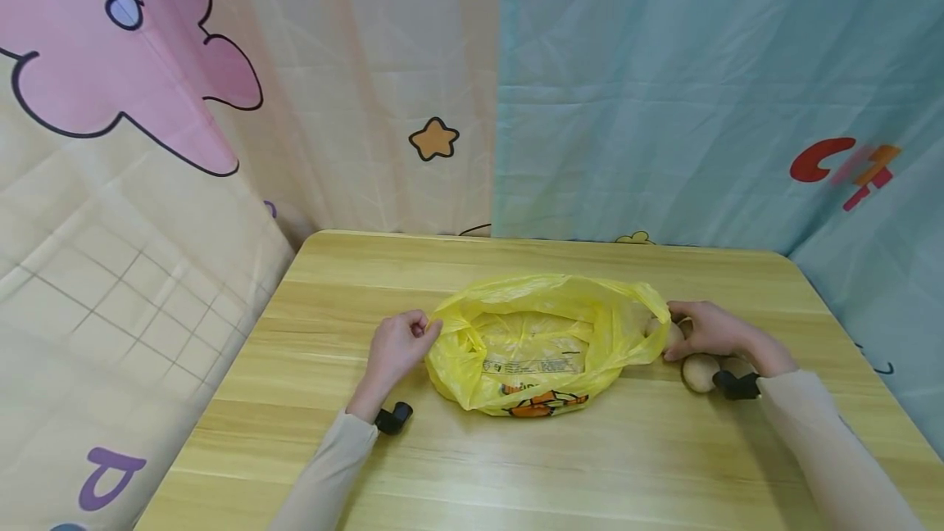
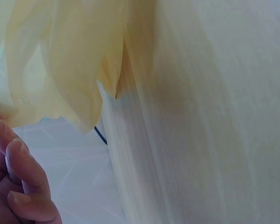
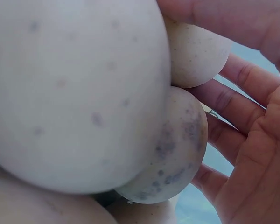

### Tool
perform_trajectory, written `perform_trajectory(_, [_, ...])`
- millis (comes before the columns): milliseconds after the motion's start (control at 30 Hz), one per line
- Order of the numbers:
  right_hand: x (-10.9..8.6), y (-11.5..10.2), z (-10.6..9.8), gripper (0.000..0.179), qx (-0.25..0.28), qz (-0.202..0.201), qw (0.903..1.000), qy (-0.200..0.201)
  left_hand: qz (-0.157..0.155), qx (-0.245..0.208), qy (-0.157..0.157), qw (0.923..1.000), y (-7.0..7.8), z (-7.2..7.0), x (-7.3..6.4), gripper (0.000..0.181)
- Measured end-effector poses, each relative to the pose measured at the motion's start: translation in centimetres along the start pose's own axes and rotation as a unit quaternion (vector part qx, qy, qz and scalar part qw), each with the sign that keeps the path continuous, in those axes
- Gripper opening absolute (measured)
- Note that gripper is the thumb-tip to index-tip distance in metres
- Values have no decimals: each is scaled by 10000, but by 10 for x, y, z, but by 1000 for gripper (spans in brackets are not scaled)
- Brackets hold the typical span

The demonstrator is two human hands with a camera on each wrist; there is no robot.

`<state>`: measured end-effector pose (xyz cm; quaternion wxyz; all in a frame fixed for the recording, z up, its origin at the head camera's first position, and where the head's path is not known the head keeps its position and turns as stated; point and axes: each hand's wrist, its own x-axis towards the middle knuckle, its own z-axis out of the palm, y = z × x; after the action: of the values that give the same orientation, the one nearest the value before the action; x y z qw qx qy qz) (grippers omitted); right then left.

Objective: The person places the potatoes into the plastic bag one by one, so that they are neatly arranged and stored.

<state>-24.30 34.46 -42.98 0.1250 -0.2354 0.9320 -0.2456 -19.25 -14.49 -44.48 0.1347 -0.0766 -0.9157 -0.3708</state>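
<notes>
A yellow plastic bag (image 1: 457,367) with an orange print lies on the table, its mouth spread wide and facing up. At its left side my left hand (image 1: 396,344) pinches the rim between thumb and fingers. In the left wrist view the bag's thin film (image 2: 70,60) hangs beyond the curled left fingers (image 2: 25,163). Right of the bag, my right hand (image 1: 711,330) grips a potato (image 1: 673,338) right at the bag's right rim. The right wrist view shows this potato (image 3: 198,56) between thumb and fingers, with a large spotted potato (image 3: 74,93) closer to the camera.
More potatoes lie under my right wrist, among them a pale one (image 1: 699,373). The wooden table (image 1: 516,474) ends at patterned curtains (image 1: 634,105) behind and at the left. A black wrist camera (image 1: 394,418) sits by the left sleeve.
</notes>
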Motion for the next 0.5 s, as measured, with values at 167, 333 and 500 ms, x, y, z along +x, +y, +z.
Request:
perform_trajectory(167, [0, 0, 1, 52, 92, 31, 9999, 26, -18, -21, 1, 10000, 0, -1, 0, 28])
perform_trajectory(333, [0, 1, 1, 55, 125, 62, 9999, 4, -22, -51, 0, 10000, 0, -1, 0, 28])
perform_trajectory(500, [-2, 2, 2, 53, 126, 26, 9999, 39, -33, -57, 1, 10000, 0, -1, 0, 28])
